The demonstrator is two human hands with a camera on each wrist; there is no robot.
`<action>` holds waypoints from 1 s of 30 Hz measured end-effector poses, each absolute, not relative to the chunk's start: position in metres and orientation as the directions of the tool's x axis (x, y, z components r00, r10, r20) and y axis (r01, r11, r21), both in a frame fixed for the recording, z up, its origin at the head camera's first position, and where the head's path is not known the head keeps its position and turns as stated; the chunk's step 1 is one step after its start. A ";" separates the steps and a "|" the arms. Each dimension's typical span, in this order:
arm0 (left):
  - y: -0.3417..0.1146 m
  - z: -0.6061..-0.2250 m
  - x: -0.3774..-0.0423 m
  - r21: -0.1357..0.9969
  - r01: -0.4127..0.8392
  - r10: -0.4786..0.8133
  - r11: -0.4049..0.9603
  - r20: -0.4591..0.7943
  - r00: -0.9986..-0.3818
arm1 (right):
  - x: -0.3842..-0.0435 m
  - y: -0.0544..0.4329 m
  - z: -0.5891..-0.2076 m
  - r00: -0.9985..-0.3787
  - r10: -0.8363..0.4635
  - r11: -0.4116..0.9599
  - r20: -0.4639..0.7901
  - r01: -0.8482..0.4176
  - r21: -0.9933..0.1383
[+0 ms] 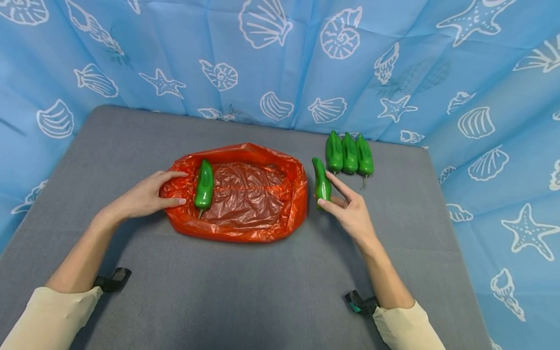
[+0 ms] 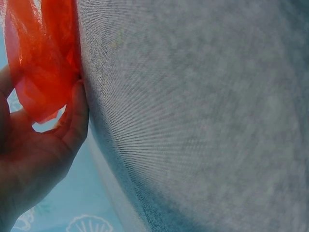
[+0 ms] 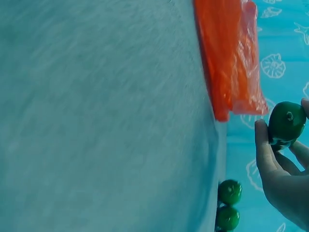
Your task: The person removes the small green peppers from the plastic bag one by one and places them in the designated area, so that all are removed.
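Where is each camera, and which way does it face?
Head: worn on the head, facing forward and down over the gray table; left hand, right hand and both forearms show.
Left wrist: worn there, facing the red bag; the left hand shows, holding it.
Right wrist: worn there, facing the held green pepper; the right hand shows.
Shared: head and right wrist show that green pepper.

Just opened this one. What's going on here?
A person's left hand holds one end of an open red plastic bag, with one green pepper lying inside near that hand. The right hand holds a second pepper just outside the bag's opposite end. Three more peppers lie side by side toward the table's far edge.
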State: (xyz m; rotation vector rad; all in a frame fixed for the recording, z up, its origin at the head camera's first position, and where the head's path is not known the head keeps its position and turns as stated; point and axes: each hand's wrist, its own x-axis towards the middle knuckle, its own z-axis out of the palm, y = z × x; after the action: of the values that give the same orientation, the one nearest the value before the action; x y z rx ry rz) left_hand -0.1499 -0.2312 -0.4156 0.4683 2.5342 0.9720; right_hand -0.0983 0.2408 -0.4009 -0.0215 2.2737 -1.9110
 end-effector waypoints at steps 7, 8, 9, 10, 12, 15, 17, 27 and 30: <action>-0.232 -0.418 -0.148 0.696 0.159 0.431 0.701 -0.235 -0.871 | -0.093 0.255 -0.402 -0.989 -0.098 0.218 -0.112 0.088 -0.972; -0.232 -0.418 -0.147 0.696 0.157 0.429 0.701 -0.235 -0.872 | -0.092 0.257 -0.402 -0.990 -0.094 0.225 -0.109 0.086 -0.971; -0.232 -0.418 -0.147 0.696 0.156 0.428 0.701 -0.236 -0.872 | -0.092 0.259 -0.402 -0.990 -0.089 0.236 -0.111 0.088 -0.968; -0.232 -0.419 -0.147 0.696 0.154 0.427 0.701 -0.237 -0.873 | -0.091 0.261 -0.402 -0.990 -0.087 0.236 -0.113 0.090 -0.967; -0.232 -0.419 -0.147 0.695 0.156 0.426 0.702 -0.234 -0.874 | -0.089 0.265 -0.403 -0.989 -0.079 0.242 -0.125 0.103 -0.965; -0.232 -0.420 -0.147 0.696 0.158 0.426 0.701 -0.231 -0.874 | -0.087 0.271 -0.404 -0.987 -0.066 0.266 -0.147 0.125 -0.956; -0.232 -0.420 -0.147 0.696 0.158 0.427 0.700 -0.230 -0.875 | -0.085 0.275 -0.406 -0.986 -0.057 0.284 -0.156 0.134 -0.950; -0.232 -0.420 -0.147 0.692 0.152 0.426 0.706 -0.242 -0.872 | -0.083 0.293 -0.413 -0.974 -0.003 0.403 -0.228 0.207 -0.892; -0.232 -0.420 -0.147 0.692 0.154 0.427 0.705 -0.240 -0.872 | -0.084 0.296 -0.415 -0.977 0.003 0.441 -0.215 0.194 -0.876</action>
State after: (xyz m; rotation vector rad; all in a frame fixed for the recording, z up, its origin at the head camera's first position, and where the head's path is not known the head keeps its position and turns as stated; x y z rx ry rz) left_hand -0.1475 -0.2317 -0.4200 0.4507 2.5290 0.9770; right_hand -0.0840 0.2963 -0.4152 0.1731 2.5085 -1.5610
